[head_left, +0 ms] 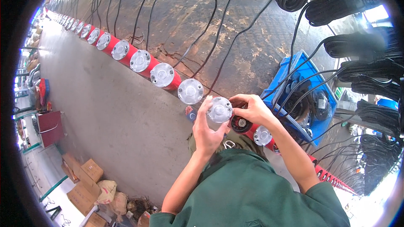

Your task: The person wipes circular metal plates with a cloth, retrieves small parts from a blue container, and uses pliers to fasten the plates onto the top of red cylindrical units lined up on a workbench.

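Note:
A clear round cap (220, 110) with small holes round its rim is in front of me, in line with the row. Its left side lies between the fingers and thumb of my left hand (205, 136), which is closed around it. At the cap's right rim, the bent index finger and thumb of my right hand (256, 111) press in; its other fingers are partly hidden. Just below that hand sits an uncapped red unit (241, 124) with a black round inside and a metal centre. Another capped unit (190, 91) stands beyond my left fingertips.
A long row of red units with clear caps (140, 61) runs to the far left, black cables trailing from it. To the right is a blue crate (312, 120) of black parts, with coiled cables (349, 44) hanging beyond. Cardboard boxes (84, 189) lie lower left.

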Tool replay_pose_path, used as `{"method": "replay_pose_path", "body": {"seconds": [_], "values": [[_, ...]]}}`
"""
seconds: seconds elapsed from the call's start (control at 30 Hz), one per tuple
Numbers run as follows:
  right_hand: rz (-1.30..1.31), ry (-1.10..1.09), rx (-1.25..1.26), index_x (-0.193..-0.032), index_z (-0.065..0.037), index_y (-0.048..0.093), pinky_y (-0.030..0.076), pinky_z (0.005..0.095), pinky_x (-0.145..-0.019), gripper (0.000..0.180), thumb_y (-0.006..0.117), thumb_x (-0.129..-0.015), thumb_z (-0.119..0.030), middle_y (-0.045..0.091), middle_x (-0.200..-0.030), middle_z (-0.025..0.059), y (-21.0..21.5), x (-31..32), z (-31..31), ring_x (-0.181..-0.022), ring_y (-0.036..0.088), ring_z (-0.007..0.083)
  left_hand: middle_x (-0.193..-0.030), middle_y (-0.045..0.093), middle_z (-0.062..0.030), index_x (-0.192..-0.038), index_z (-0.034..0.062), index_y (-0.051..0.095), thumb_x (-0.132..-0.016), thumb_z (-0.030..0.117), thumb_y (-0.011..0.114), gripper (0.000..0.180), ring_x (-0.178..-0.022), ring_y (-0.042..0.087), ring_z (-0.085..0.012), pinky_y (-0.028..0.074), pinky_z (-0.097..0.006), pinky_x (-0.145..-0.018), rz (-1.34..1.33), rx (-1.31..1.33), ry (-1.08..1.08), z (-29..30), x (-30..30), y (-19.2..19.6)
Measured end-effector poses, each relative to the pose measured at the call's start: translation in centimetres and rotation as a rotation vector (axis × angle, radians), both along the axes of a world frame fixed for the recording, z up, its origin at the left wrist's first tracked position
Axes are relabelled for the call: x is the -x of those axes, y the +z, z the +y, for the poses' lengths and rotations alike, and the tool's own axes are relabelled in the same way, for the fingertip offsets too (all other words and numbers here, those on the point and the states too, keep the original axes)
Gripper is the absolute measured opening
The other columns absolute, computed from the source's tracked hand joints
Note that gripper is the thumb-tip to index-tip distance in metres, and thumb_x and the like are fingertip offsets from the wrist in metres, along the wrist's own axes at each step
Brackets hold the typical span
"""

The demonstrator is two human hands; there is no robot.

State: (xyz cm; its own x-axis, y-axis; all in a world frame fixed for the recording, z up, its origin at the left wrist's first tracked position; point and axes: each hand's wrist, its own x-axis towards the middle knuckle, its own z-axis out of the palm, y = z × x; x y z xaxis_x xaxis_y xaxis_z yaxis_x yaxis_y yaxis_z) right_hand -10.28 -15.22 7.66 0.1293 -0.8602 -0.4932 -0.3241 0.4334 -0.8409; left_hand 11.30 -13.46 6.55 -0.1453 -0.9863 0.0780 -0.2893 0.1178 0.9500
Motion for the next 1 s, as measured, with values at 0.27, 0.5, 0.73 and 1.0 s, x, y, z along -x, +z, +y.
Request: {"method": "replay_pose_path", "body": {"seconds": [0.27, 0.5, 0.73, 1.0], "values": [[-0.017, -0.011, -0.024, -0.127, 0.002, 0.074, 0.061, 0.0352, -0.096, 0.042, 0.078, -0.089, -0.015, 0.082, -0.112, 0.0155, -0.1, 0.1, 0.1, -0.103, 0.079, 0.0204, -0.151, 0.061, -0.0216, -0.141, 0.0048, 0.055, -0.076, 0.0, 0.091, 0.074, -0.133, 0.064, -0.032, 0.058, -0.038, -0.098, -0.005, 0.006, -0.002, -0.1, 0.0, 0.4], [-0.096, -0.029, -0.024, -0.127, 0.004, 0.073, 0.06, 0.0352, -0.098, 0.04, 0.077, -0.091, -0.015, 0.081, -0.115, 0.0151, -0.5, 0.4, 0.3, -0.106, 0.077, 0.0193, -0.152, 0.06, -0.022, -0.135, 0.0058, 0.062, -0.076, -0.002, 0.088, 0.065, -0.134, 0.065, -0.0351, 0.065, -0.038, -0.086, -0.139, 0.106, -0.048, -0.2, -0.2, -0.2], [-0.047, -0.072, -0.011, -0.127, 0.004, 0.072, 0.06, 0.035, -0.096, 0.038, 0.075, -0.095, -0.015, 0.08, -0.113, 0.0134, -0.3, 1.0, 0.6, -0.102, 0.075, 0.0166, -0.151, 0.061, -0.0234, -0.135, 0.0039, 0.061, -0.073, -0.002, 0.088, 0.068, -0.137, 0.061, -0.0408, 0.056, -0.046, -0.104, -0.089, 0.069, -0.048, 0.1, -0.4, -1.3], [0.085, -0.099, 0.09, -0.125, 0.003, 0.073, 0.06, 0.0351, -0.093, 0.037, 0.077, -0.096, -0.019, 0.08, -0.113, 0.0158, 1.7, -0.5, -0.6, -0.1, 0.077, 0.0207, -0.152, 0.059, -0.0224, -0.148, 0.0019, 0.053, -0.073, 0.007, 0.093, 0.086, -0.139, 0.059, -0.0393, 0.048, -0.047, -0.117, -0.022, 0.047, -0.019, -0.1, -0.6, -0.9]]}}
